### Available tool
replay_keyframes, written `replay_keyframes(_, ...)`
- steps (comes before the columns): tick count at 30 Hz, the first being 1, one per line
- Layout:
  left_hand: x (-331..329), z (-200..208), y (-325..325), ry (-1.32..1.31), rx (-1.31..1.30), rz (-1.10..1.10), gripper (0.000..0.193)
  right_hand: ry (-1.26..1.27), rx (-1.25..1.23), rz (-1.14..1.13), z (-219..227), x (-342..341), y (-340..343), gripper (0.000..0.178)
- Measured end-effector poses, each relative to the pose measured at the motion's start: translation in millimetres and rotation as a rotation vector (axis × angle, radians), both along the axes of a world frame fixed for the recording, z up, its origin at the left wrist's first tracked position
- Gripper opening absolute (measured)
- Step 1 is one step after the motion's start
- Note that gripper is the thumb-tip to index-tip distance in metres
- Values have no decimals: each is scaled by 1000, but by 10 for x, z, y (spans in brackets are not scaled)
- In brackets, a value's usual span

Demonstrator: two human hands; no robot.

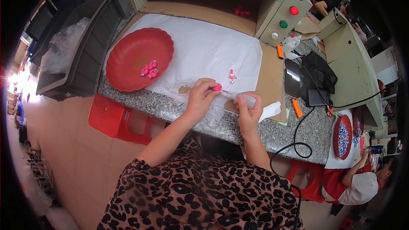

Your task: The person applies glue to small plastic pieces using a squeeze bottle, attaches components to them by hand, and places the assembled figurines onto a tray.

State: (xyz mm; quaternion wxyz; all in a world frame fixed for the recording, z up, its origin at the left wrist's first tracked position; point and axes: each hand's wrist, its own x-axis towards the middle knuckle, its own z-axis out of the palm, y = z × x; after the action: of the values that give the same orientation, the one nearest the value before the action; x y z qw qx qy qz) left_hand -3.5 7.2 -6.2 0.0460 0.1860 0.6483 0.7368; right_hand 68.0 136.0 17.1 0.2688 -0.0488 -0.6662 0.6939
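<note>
Head view: left fingers (208, 85) pinch a small pink piece (217, 87); right fingers (242, 103) clasp a translucent bottle (249, 96).

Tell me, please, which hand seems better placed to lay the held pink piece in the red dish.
Probably the left hand: it already holds the pink piece and is nearer the red dish. The right hand is farther away and occupied with the pale bottle.

Small rounded bright-pink piece (217, 87) held by the left hand (202, 97), translucent white nozzled bottle (253, 97) gripped by the right hand (249, 115), nozzle directed toward the piece, scalloped red bowl (132, 51) set partly on white paper sheet (202, 44), speckled grey bench (287, 138) beneath.
</note>
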Motion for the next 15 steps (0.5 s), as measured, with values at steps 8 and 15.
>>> replay_keyframes(8,7,28,-6,10,-16,4,18,13,68,-30,-36,-24,28,17)
replay_keyframes(15,1,-3,-5,-7,7,-2,20,-4,41,-23,-17,-19,23,16)
